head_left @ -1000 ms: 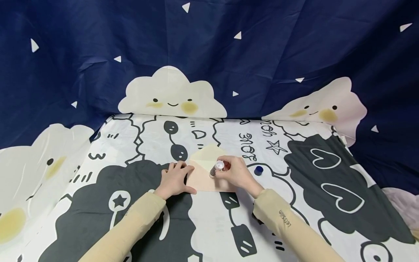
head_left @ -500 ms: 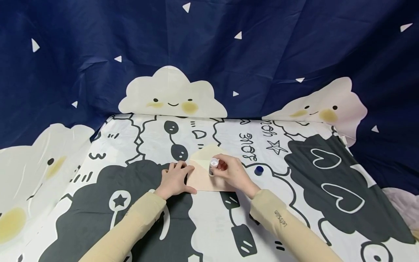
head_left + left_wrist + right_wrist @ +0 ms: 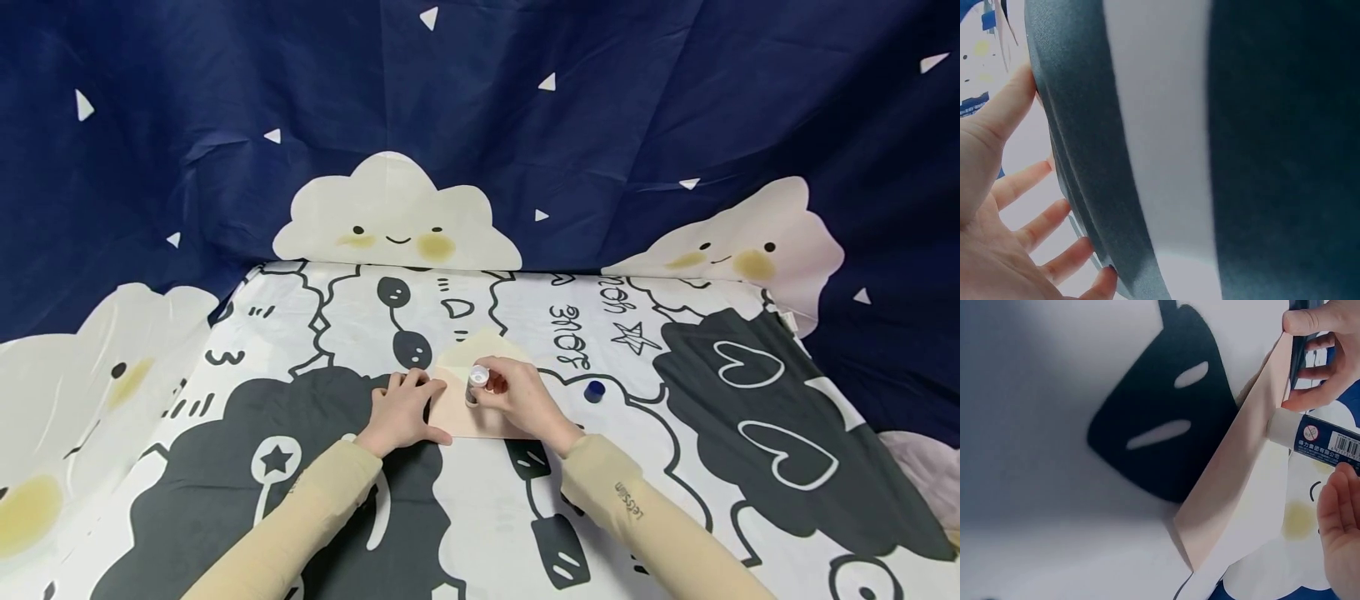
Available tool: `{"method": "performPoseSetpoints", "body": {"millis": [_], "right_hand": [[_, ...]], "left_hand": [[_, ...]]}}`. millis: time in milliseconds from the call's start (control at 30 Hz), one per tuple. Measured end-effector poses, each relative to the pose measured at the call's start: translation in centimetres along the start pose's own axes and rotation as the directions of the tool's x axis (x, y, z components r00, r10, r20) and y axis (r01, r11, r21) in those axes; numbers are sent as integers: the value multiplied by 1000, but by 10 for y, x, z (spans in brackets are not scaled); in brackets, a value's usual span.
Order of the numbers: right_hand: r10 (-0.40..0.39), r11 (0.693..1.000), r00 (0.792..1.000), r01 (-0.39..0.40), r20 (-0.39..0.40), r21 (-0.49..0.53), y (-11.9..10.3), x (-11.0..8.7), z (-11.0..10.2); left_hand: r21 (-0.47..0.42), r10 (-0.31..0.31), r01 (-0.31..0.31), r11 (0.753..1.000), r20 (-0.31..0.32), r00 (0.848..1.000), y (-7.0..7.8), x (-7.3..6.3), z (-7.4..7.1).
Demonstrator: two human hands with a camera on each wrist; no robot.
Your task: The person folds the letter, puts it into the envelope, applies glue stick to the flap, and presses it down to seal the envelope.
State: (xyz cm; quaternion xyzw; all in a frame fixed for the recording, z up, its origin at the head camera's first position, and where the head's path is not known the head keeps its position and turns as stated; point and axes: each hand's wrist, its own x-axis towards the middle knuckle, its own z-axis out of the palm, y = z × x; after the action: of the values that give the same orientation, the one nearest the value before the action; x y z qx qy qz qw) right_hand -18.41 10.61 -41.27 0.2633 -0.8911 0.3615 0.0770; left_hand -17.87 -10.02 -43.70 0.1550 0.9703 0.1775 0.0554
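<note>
A peach-coloured envelope lies on the patterned cloth with its pale flap unfolded away from me. My left hand rests at its left edge, fingers spread, fingertips and thumb down on the cloth and paper. In my right hand a glue stick is pinched between thumb and fingers, its white end held down against the envelope just below the flap's fold. The label and barcode on its dark tube show in the right wrist view. A dark blue cap stands on the cloth to the right.
The black-and-white printed cloth covers the work surface and has some folds. Behind it hangs a dark blue curtain with white triangles and smiling clouds.
My right hand has moved left with the glue stick across the envelope, toward my left hand. The left hand, envelope and cap stay in place.
</note>
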Motion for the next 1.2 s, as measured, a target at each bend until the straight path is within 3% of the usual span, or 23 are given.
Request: {"method": "performPoseSetpoints", "body": {"millis": [1200], "right_hand": [[61, 997, 998, -59, 25, -46, -1, -3, -14]], "left_hand": [[-20, 0, 0, 1000, -13, 1000, 0, -2, 1]]}}
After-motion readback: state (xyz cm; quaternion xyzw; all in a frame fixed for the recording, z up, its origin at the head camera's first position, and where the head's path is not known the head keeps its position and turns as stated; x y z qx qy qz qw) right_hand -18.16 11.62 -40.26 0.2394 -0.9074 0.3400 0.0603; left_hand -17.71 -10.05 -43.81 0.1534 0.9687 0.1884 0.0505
